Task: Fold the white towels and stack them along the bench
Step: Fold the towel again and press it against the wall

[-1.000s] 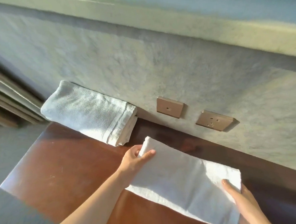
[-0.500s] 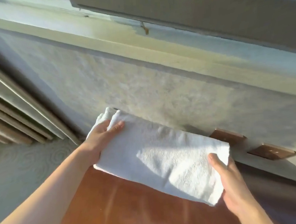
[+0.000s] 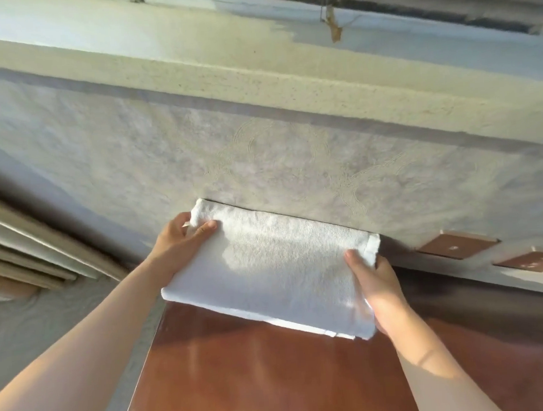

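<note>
A: What are the 2 hands doing?

B: The left hand (image 3: 180, 242) grips the folded white towel (image 3: 277, 275) at its far left corner, thumb on top. The right hand (image 3: 378, 291) grips the right end, thumb on top, fingers underneath.

A: Where is the towel?

B: At the bench's (image 3: 274, 380) far left end, back edge against the wall (image 3: 293, 159). Bare bench lies nearer the person and to the right, below 2 brown wall plates (image 3: 457, 246).
</note>
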